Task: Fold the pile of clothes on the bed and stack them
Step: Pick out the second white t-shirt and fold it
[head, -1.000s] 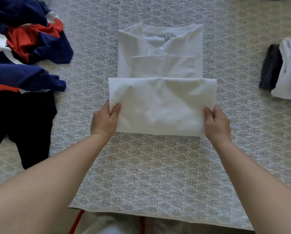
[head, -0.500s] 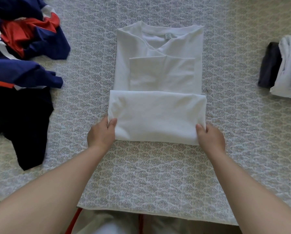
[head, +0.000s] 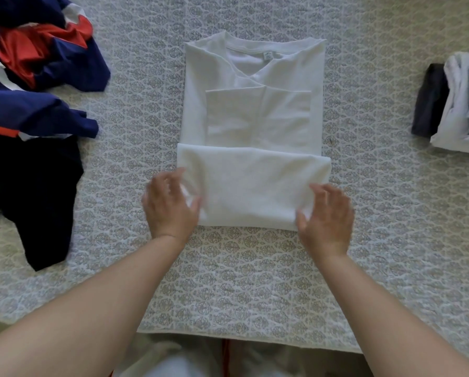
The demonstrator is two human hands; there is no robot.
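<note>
A white T-shirt (head: 252, 118) lies flat in the middle of the bed, sleeves folded in, collar at the far end. Its bottom part is folded up into a band (head: 252, 186) across the near end. My left hand (head: 170, 205) hovers at the band's near left corner, fingers spread and blurred, holding nothing. My right hand (head: 326, 216) is at the near right corner, fingers loosely spread over the cloth edge, not gripping. An unfolded pile of navy, red and white clothes (head: 37, 63) lies at the far left.
A black garment (head: 29, 191) is spread at the left edge. A stack of folded clothes, white (head: 464, 104) over dark grey (head: 429, 102), sits at the right. The patterned bedspread (head: 241, 281) ends at a near edge close to my body.
The raised bottom fold was laid down onto the shirt. Both hands let go of the corners and now spread open beside them.
</note>
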